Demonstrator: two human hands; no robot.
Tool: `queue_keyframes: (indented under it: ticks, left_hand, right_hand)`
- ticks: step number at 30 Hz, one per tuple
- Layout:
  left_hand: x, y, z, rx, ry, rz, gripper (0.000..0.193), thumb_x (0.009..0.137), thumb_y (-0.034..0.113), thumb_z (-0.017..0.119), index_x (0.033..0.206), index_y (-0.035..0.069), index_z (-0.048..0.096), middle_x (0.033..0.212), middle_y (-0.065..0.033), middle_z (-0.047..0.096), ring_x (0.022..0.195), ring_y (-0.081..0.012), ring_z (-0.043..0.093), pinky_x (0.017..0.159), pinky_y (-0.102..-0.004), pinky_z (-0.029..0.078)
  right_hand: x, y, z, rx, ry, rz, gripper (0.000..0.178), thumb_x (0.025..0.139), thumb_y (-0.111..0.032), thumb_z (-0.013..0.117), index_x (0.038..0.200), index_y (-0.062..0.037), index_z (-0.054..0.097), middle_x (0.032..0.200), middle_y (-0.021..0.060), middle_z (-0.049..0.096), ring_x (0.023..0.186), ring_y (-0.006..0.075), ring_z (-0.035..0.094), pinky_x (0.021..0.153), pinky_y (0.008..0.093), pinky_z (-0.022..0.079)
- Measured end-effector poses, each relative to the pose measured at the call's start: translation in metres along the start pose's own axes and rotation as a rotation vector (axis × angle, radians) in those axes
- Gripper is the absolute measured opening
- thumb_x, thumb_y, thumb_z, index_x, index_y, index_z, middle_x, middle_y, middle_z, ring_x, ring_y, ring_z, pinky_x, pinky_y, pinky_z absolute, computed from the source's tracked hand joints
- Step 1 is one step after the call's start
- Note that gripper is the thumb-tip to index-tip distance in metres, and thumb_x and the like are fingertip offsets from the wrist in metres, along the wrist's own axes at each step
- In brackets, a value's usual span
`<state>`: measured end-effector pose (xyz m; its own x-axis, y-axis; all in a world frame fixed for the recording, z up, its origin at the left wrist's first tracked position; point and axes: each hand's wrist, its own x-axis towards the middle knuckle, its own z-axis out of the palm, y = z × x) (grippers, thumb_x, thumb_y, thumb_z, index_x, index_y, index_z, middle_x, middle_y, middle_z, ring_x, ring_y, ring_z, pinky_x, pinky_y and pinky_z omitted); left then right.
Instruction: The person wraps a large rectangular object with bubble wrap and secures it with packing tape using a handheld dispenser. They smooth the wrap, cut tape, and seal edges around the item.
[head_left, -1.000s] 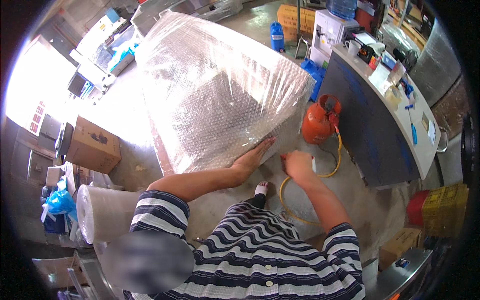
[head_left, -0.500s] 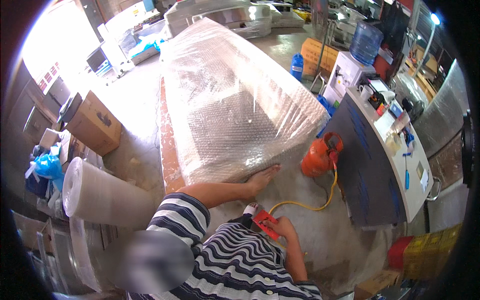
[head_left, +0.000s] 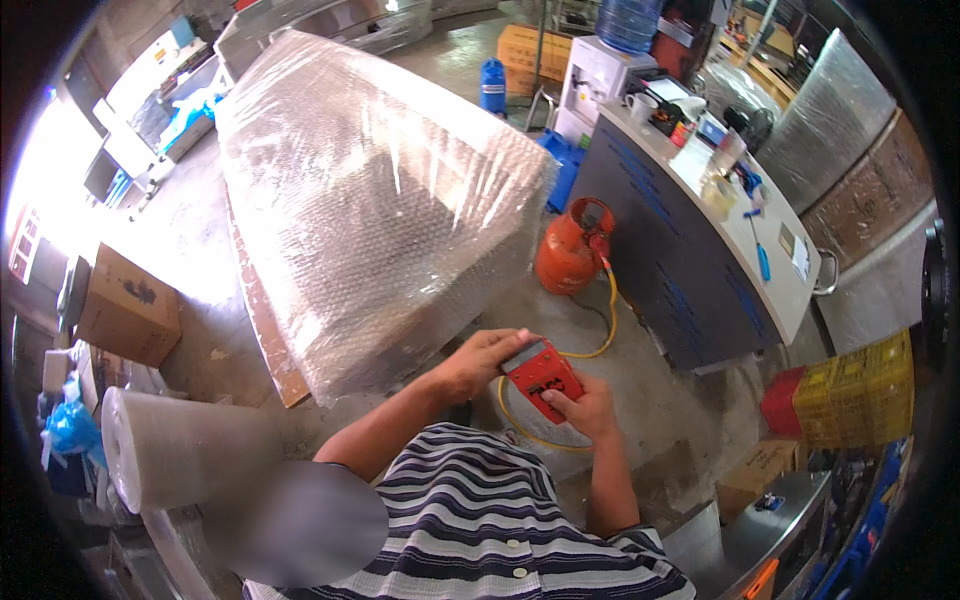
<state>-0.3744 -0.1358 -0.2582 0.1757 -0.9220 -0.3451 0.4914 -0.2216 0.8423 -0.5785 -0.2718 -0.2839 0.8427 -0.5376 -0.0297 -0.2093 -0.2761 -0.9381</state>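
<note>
In my right hand [head_left: 592, 405] is a red flat-bodied tool [head_left: 545, 378] with dark markings and a grey end; my thumb lies across its face. My left hand [head_left: 478, 362] is at the grey end, its fingers together along that edge; their undersides are hidden. Just beyond my hands lies a large slab-like load [head_left: 400, 200] wrapped in bubble wrap and clear film. An orange gas cylinder [head_left: 572, 248] stands to the right of the load. From it a yellow hose [head_left: 612, 310] loops toward my right arm, where its end is hidden.
At the right stands a dark-sided counter [head_left: 680, 260] with a blue-handled screwdriver [head_left: 762, 262] on top. Behind it is a water dispenser [head_left: 600, 80]. A bubble wrap roll [head_left: 190, 450] and a cardboard box [head_left: 125, 305] are at the left; a yellow crate [head_left: 855, 395] is at the lower right.
My left hand has come away from the wrapped load's near edge to the red tool. My right hand has raised the tool in front of me. The view has turned rightward.
</note>
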Motion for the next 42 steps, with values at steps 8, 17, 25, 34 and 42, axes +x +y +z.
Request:
queue_keyframes:
  ticks: [8,17,25,34,42]
  left_hand:
    - [0.007,0.039,-0.019,0.279,0.032,0.02,0.037,0.103,0.029,0.063,0.12,-0.003,0.069,0.105,-0.0052,0.073,0.094,-0.0116,0.066,0.087,-0.0285,0.052]
    - [0.017,0.056,-0.038,0.296,0.029,-0.055,0.039,0.103,0.036,0.064,0.101,-0.002,0.073,0.091,-0.0029,0.071,0.082,-0.0109,0.063,0.076,-0.0251,0.051]
    - [0.018,0.084,-0.042,0.524,0.169,0.204,0.022,0.1,0.018,0.066,0.104,-0.004,0.073,0.088,-0.0035,0.072,0.08,-0.0098,0.064,0.074,-0.0286,0.053]
    - [0.041,0.154,-0.056,0.99,0.796,0.738,0.013,0.097,0.013,0.068,0.098,0.001,0.074,0.089,-0.0094,0.075,0.083,-0.0243,0.072,0.077,-0.0372,0.056]
    - [0.079,0.127,-0.096,1.441,1.04,0.956,0.029,0.09,0.021,0.077,0.116,0.009,0.072,0.132,-0.0126,0.059,0.124,-0.032,0.055,0.103,-0.0473,0.043]
  right_hand:
    - [0.017,-0.016,0.01,0.086,-0.036,-0.04,0.045,0.082,-0.039,0.084,0.104,-0.0007,0.074,0.082,0.011,0.075,0.075,0.0155,0.071,0.071,0.0324,0.055]
    - [0.032,-0.026,0.013,0.154,-0.036,0.024,0.047,0.082,-0.041,0.085,0.102,-0.0001,0.074,0.083,0.0115,0.075,0.076,0.0158,0.07,0.073,0.0327,0.055]
    - [0.053,-0.056,0.005,0.046,-0.045,0.005,0.05,0.085,-0.046,0.081,0.11,-0.0029,0.073,0.087,0.0152,0.075,0.08,0.0225,0.074,0.073,0.0356,0.056]
    - [0.102,-0.075,0.001,-0.102,0.099,-0.053,0.053,0.088,-0.053,0.075,0.106,-0.0034,0.071,0.085,0.0187,0.073,0.079,0.0373,0.073,0.068,0.0421,0.055]
    - [0.139,-0.049,0.014,-0.137,0.101,-0.053,0.053,0.089,-0.053,0.074,0.105,-0.0033,0.071,0.085,0.0178,0.073,0.078,0.0354,0.073,0.068,0.041,0.055]
